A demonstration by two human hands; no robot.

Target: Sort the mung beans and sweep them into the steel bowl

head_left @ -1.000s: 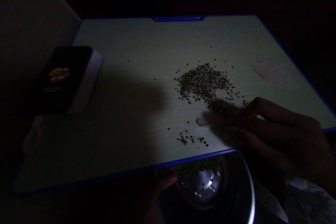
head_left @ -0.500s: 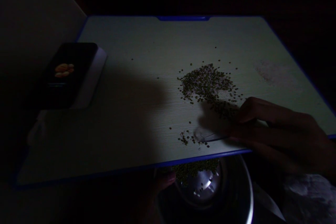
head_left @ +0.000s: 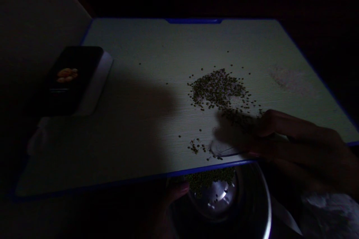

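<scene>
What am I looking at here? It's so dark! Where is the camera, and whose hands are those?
The camera sits on a person's head and looks down at their own two hands, so you see what they see. There is no machine here.

In front of them is a pale board with a blue edge. A heap of tiny green beans lies on it, with a few loose ones scattered around. The right hand rests flat on the board beside the heap, fingers stretched out, and seems to press something small and flat; it is too dark to tell what.

Below the board's edge is a shiny metal bowl with some beans already inside. The left hand touches its rim. On the far left lies a dark box.
</scene>
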